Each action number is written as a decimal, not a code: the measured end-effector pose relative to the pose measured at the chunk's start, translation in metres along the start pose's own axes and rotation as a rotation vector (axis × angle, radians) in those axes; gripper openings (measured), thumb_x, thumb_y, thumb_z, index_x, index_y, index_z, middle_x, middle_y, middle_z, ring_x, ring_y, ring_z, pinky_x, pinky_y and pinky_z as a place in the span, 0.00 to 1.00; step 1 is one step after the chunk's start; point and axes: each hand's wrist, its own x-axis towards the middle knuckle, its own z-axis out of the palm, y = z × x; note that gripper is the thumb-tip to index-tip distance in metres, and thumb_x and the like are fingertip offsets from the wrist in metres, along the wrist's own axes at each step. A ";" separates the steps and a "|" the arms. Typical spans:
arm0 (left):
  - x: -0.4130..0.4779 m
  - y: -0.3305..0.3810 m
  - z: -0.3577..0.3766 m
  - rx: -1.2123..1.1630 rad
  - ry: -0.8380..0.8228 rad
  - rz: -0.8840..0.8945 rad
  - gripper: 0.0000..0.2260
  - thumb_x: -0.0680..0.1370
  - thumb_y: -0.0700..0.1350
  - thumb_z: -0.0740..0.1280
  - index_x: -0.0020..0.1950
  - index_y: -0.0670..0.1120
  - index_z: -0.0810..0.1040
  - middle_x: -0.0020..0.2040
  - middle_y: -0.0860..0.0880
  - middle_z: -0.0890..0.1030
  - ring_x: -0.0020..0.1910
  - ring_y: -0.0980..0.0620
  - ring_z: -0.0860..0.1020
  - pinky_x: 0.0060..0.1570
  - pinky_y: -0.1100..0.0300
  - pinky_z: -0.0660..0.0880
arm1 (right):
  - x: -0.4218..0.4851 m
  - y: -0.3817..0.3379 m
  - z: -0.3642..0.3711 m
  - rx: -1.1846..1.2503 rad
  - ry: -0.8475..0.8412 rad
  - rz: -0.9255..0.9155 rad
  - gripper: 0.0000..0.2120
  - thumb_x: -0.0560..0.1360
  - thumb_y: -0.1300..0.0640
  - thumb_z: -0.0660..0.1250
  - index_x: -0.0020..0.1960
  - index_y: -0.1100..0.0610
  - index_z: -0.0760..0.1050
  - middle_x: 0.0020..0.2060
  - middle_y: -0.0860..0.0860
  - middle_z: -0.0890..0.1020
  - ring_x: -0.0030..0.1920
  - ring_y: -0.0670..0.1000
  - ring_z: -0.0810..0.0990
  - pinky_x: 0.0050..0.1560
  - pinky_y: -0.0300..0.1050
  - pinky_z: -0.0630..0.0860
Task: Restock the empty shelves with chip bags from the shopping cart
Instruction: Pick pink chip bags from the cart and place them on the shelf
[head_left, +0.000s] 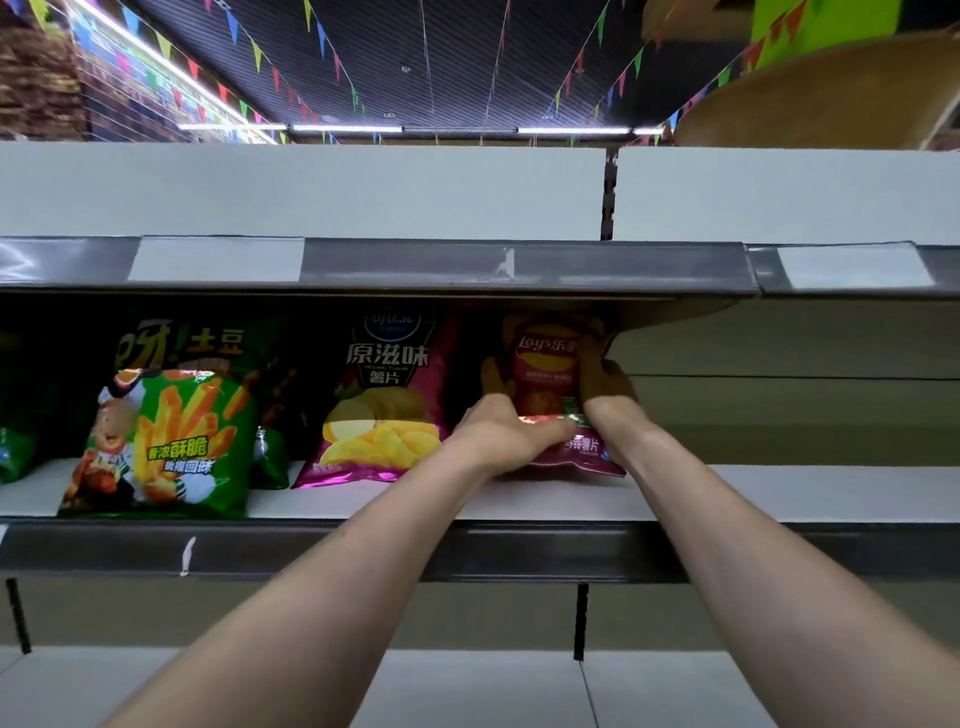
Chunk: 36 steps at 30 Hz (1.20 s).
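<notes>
Both hands clamp the red Lay's bag (545, 364): my left hand (498, 431) grips its lower left edge, my right hand (605, 384) its right side. That holds it upright, label out. The bag stands on the shelf (779, 493), just right of the magenta bag (384, 405), in a row with the green bag (171, 441). The next bags likely go to its right.

Light is given by tube lamps (345, 128) across the ceiling, upper middle of the frame, with a brighter strip at upper left. Deep shadow is cast under the upper shelf (405, 267): the tops of the bags are darkened, and the red bag (545, 364) is dulled and softened there. Glare is seen on the foil of the green bag (166, 441) and on the shelf's edge strip at far left. The upper corners are blurred, and straight lines are bowed toward the edges.
</notes>
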 end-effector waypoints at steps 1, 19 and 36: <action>0.005 -0.002 0.001 0.024 -0.002 0.001 0.35 0.70 0.63 0.72 0.68 0.43 0.72 0.60 0.46 0.80 0.57 0.45 0.78 0.54 0.58 0.74 | 0.003 -0.003 0.004 -0.004 -0.006 -0.016 0.31 0.80 0.34 0.48 0.70 0.54 0.71 0.66 0.58 0.75 0.63 0.60 0.75 0.67 0.54 0.69; 0.005 -0.011 0.020 0.519 0.266 0.129 0.20 0.75 0.66 0.61 0.41 0.48 0.73 0.50 0.42 0.81 0.51 0.40 0.78 0.41 0.57 0.66 | 0.014 0.028 0.018 -0.049 -0.078 -0.149 0.25 0.80 0.39 0.57 0.70 0.53 0.68 0.64 0.54 0.76 0.62 0.56 0.76 0.59 0.44 0.70; -0.004 -0.008 0.019 0.652 0.255 0.156 0.22 0.75 0.63 0.64 0.56 0.47 0.78 0.56 0.43 0.77 0.57 0.40 0.74 0.45 0.55 0.65 | 0.001 0.024 0.019 -0.365 0.114 -0.688 0.18 0.74 0.58 0.68 0.64 0.51 0.78 0.69 0.55 0.70 0.68 0.59 0.69 0.67 0.46 0.66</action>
